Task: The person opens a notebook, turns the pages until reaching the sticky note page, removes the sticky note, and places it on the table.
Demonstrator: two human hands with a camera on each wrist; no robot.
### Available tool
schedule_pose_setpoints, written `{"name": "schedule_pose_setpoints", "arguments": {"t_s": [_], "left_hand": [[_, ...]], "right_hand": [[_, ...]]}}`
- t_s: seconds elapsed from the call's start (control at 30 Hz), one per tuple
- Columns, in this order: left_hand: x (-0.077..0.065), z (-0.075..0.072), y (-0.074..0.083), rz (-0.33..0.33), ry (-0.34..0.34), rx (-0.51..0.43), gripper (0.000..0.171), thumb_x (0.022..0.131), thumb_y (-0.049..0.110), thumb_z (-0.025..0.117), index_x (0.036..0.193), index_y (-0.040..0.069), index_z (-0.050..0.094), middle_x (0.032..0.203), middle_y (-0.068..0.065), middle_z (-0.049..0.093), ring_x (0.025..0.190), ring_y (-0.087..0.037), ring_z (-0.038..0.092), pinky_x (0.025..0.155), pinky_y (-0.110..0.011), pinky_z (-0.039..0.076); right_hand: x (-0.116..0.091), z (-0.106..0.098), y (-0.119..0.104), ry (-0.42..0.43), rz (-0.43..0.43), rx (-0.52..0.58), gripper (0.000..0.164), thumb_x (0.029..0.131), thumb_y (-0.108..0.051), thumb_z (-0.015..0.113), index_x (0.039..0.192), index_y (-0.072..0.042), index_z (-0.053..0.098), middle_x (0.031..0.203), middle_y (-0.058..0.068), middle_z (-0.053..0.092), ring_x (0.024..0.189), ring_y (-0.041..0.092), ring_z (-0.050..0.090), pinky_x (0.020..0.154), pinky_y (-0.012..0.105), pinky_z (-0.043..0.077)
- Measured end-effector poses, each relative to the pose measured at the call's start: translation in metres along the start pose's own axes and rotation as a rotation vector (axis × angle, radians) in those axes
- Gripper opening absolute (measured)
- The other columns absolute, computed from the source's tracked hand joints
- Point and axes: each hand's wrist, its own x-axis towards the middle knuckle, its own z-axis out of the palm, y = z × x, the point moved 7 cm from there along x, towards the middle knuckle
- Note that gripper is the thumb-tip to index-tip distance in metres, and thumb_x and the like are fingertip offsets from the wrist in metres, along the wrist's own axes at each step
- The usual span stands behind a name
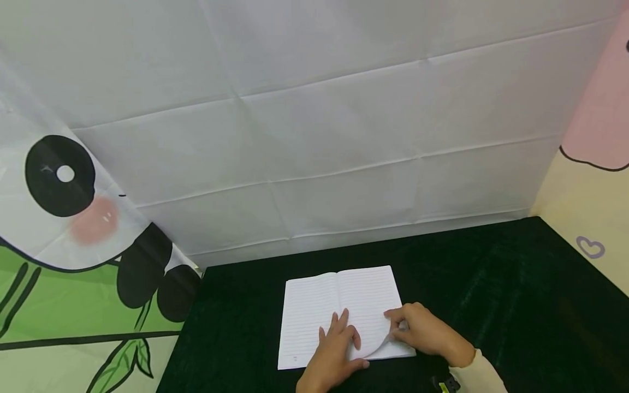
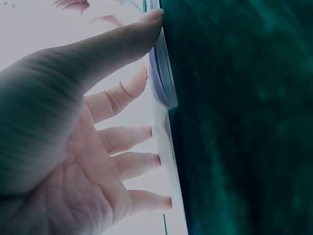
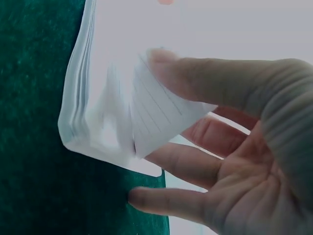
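Note:
An open notebook (image 1: pixel 309 305) with white lined pages lies on the dark green cloth. My right hand (image 1: pixel 420 330) pinches the lower right corner of the right-hand page, and that corner curls up off the pages beneath. In the right wrist view the lifted page corner (image 3: pixel 156 112) shows its ruled lines between thumb and fingers. My left hand (image 1: pixel 334 349) rests on the lower middle of the notebook, fingers spread across the pages. Its thumb (image 2: pixel 142 24) lies along the notebook's bottom edge in the left wrist view.
The dark green cloth (image 1: pixel 491 295) covers the table around the notebook. Behind it hangs a creased white sheet (image 1: pixel 339 136). A cartoon-printed panel (image 1: pixel 64 300) stands at the left, and a pink and cream panel (image 1: pixel 589 202) at the right.

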Motion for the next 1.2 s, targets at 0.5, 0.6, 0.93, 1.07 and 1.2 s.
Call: {"name": "schedule_pose_setpoints", "arguments": {"t_s": [0.5, 0.6, 0.93, 1.07, 1.2], "left_hand": [[0.0001, 0.0008, 0.0014, 0.000, 0.005, 0.006, 0.036, 0.076, 0.030, 0.088, 0.080, 0.023, 0.053, 0.162, -0.019, 0.035, 0.151, -0.051, 0.026, 0.109, -0.082, 0.021], [0.0017, 0.0001, 0.0005, -0.001, 0.007, 0.003, 0.035, 0.076, 0.030, 0.087, 0.078, 0.022, 0.053, 0.161, -0.019, 0.037, 0.150, -0.050, 0.028, 0.108, -0.081, 0.022], [-0.0002, -0.0016, -0.0038, 0.007, 0.028, 0.015, 0.030, 0.084, 0.034, 0.080, 0.077, 0.022, 0.054, 0.160, -0.018, 0.040, 0.149, -0.048, 0.032, 0.107, -0.081, 0.026], [0.0011, -0.0017, -0.0026, 0.013, 0.037, 0.038, 0.024, 0.087, 0.025, 0.076, 0.077, 0.022, 0.054, 0.158, -0.019, 0.043, 0.149, -0.048, 0.034, 0.105, -0.081, 0.028], [0.0028, -0.0027, -0.0006, 0.016, 0.030, 0.047, 0.021, 0.088, 0.022, 0.073, 0.076, 0.023, 0.055, 0.158, -0.019, 0.044, 0.148, -0.047, 0.035, 0.105, -0.080, 0.030]], "right_hand": [[0.0006, -0.0018, 0.0028, 0.032, -0.016, -0.028, 0.002, 0.085, -0.016, 0.077, 0.083, -0.016, 0.075, 0.123, 0.018, 0.073, 0.112, 0.034, 0.068, 0.088, 0.049, 0.057], [0.0010, -0.0025, 0.0034, 0.041, -0.015, -0.025, 0.023, 0.088, -0.022, 0.075, 0.104, -0.007, 0.076, 0.118, 0.016, 0.074, 0.103, 0.025, 0.070, 0.084, 0.045, 0.059], [0.0037, 0.0019, 0.0032, 0.065, 0.002, -0.006, 0.034, 0.090, -0.024, 0.074, 0.115, -0.002, 0.072, 0.119, 0.018, 0.074, 0.116, 0.037, 0.068, 0.097, 0.060, 0.052], [0.0046, 0.0015, 0.0034, 0.061, 0.018, -0.005, 0.034, 0.090, -0.024, 0.073, 0.116, -0.002, 0.072, 0.120, 0.018, 0.073, 0.117, 0.037, 0.067, 0.098, 0.060, 0.051], [0.0044, 0.0009, 0.0041, 0.055, 0.017, -0.014, 0.033, 0.087, -0.025, 0.077, 0.113, -0.006, 0.071, 0.122, 0.017, 0.071, 0.115, 0.035, 0.067, 0.098, 0.060, 0.052]]}}
